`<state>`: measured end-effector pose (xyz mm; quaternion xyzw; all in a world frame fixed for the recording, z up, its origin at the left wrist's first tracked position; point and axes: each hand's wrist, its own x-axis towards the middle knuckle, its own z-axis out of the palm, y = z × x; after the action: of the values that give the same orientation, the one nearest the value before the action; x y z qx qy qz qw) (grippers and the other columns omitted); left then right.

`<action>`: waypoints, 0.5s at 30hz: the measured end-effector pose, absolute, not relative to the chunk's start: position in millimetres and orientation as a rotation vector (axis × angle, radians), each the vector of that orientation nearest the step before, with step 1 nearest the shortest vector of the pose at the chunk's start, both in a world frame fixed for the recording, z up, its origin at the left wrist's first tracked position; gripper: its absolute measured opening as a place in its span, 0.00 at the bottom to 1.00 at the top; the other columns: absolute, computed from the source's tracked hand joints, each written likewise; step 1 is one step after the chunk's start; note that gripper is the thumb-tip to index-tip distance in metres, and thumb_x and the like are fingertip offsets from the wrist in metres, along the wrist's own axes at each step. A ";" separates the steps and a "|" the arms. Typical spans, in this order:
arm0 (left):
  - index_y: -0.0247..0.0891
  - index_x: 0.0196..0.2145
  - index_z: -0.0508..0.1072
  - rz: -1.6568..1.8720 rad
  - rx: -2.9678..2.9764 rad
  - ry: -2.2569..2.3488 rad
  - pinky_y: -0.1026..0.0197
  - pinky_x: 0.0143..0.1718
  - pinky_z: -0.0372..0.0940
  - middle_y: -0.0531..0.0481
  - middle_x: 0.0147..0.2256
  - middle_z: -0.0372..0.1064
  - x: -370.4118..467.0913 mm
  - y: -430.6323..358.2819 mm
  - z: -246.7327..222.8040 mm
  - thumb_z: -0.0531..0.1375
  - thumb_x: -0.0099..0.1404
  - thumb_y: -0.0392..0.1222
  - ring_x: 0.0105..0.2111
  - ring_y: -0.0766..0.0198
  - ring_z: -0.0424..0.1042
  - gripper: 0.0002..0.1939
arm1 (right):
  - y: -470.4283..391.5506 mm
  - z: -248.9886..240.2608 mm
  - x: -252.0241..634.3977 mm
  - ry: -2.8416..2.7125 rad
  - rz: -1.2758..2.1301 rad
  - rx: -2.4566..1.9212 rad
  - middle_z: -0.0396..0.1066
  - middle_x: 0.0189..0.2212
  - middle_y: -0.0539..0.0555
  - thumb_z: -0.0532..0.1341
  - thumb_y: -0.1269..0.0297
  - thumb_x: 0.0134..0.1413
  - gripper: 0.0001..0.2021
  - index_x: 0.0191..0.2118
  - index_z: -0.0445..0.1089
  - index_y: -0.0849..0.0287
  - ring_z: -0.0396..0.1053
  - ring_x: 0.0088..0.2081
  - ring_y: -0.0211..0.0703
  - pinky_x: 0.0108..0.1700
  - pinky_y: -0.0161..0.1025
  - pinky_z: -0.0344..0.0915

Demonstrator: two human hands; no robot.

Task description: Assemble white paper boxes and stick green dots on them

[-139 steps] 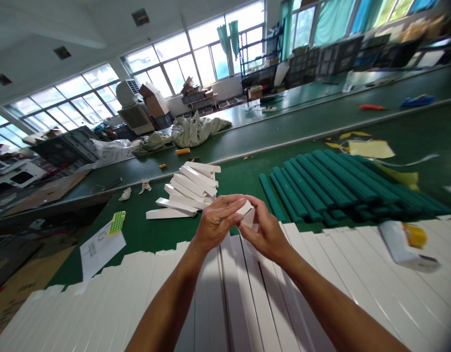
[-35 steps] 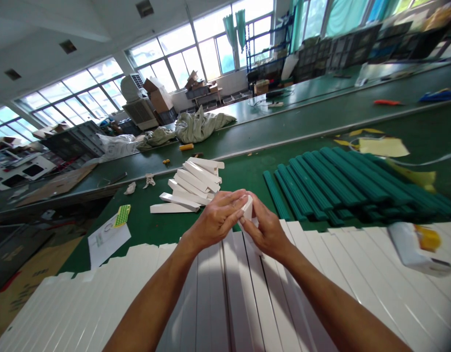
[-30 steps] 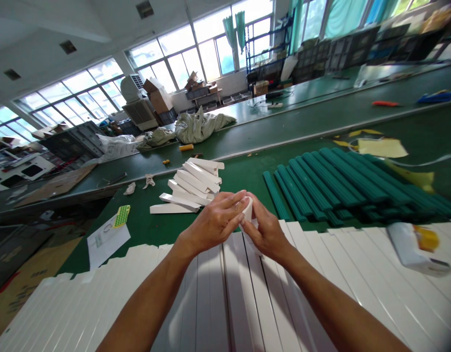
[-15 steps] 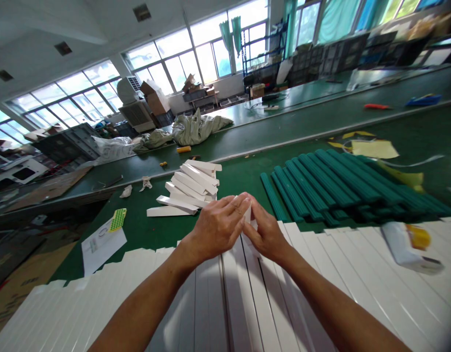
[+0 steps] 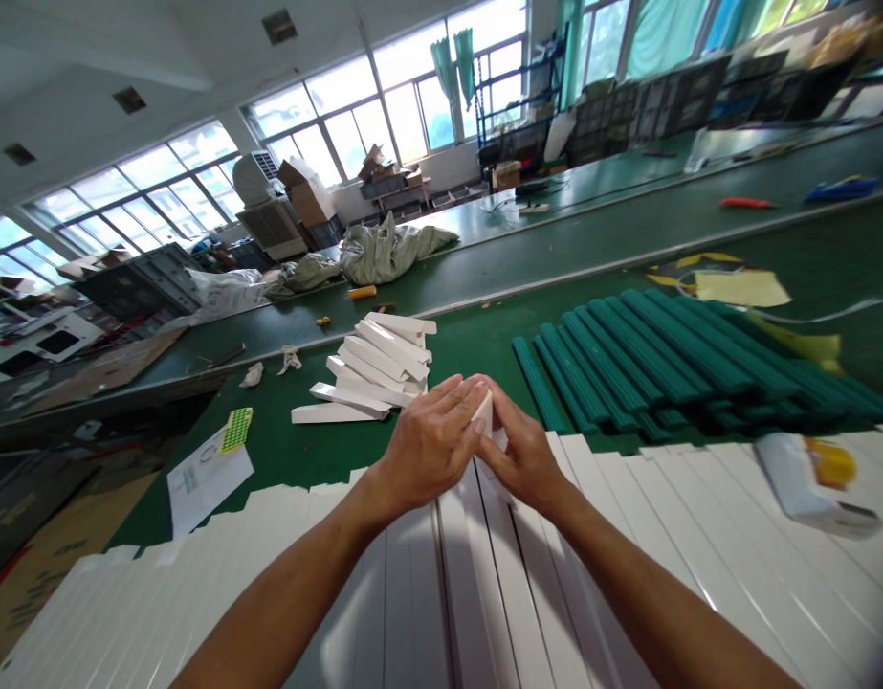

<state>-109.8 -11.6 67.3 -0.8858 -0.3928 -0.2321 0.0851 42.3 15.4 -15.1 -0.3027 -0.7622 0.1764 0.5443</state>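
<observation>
My left hand and my right hand meet at the middle of the view, fingertips together. Between them they grip the end of a white box, whose pale corner shows between the fingers. Long white boxes lie side by side under my forearms. Beyond my left hand is a loose pile of slim white boxes. Ribbed green tubes are stacked to the right, past my right hand.
A tape dispenser rests on the white boxes at the right. At the left lie a paper sheet and a green dotted card. A grey cloth bundle, an orange roll and a red tool lie farther back.
Both hands stay nearly in place around the box end, and a little more of its white corner shows between them. The view has shifted slightly.
</observation>
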 end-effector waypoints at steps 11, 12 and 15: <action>0.29 0.56 0.65 -0.394 -2.601 -1.022 0.38 0.58 0.57 0.33 0.58 0.62 -106.6 -3.0 74.7 0.50 0.68 0.35 0.62 0.47 0.57 0.21 | 18.2 -18.3 46.3 -1.836 0.416 -0.688 0.57 0.62 0.64 0.58 0.69 0.57 0.35 0.68 0.45 0.59 0.59 0.62 0.53 0.60 0.51 0.62; 0.28 0.56 0.65 -0.402 -2.608 -1.020 0.39 0.59 0.56 0.33 0.59 0.61 -105.6 -3.1 73.3 0.49 0.68 0.35 0.62 0.47 0.57 0.21 | 17.8 -19.1 47.3 -1.831 0.424 -0.695 0.58 0.62 0.64 0.58 0.69 0.57 0.35 0.68 0.46 0.59 0.59 0.61 0.53 0.60 0.51 0.62; 0.30 0.58 0.63 -0.527 -2.628 -1.085 0.41 0.60 0.56 0.36 0.60 0.60 -100.0 -5.4 62.9 0.49 0.69 0.37 0.63 0.50 0.56 0.21 | 17.2 -20.8 51.3 -1.794 0.427 -0.736 0.58 0.62 0.64 0.58 0.67 0.58 0.34 0.68 0.46 0.59 0.60 0.61 0.53 0.59 0.50 0.63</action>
<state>-100.0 -5.4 62.9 -0.9018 -0.3722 -0.1807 0.1248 51.3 17.2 -20.8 -0.3105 -0.7568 0.1800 0.5463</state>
